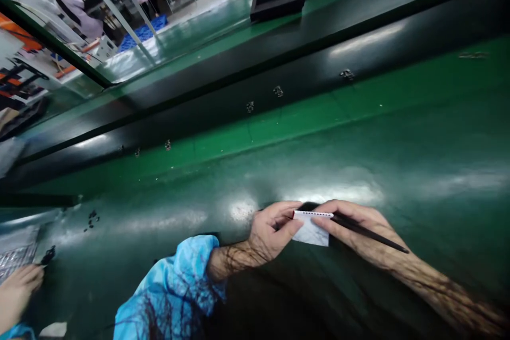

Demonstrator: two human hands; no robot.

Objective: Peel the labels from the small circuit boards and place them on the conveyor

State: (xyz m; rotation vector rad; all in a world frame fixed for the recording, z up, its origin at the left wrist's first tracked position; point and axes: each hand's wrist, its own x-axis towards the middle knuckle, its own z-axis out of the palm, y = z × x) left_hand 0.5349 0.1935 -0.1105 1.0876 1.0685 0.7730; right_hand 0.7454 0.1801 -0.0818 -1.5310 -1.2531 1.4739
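Note:
My left hand (273, 232) pinches the left edge of a small white card-like piece (311, 228) with a row of tiny holes along its top edge. My right hand (360, 234) grips the same piece from the right and also holds a thin black stick-like tool (370, 232) that points back along my forearm. Both hands meet low over the glossy green work surface (358, 133). My left arm wears a blue sleeve (171, 292). Motion blur softens the piece's details.
A black conveyor rail (279, 71) with small dark parts on it runs diagonally behind. Another person's hand (18, 289) rests at the lower left beside a clear blister tray (16, 252). Small black bits (92, 219) lie on the green surface. People in pink coats (75, 2) work far off.

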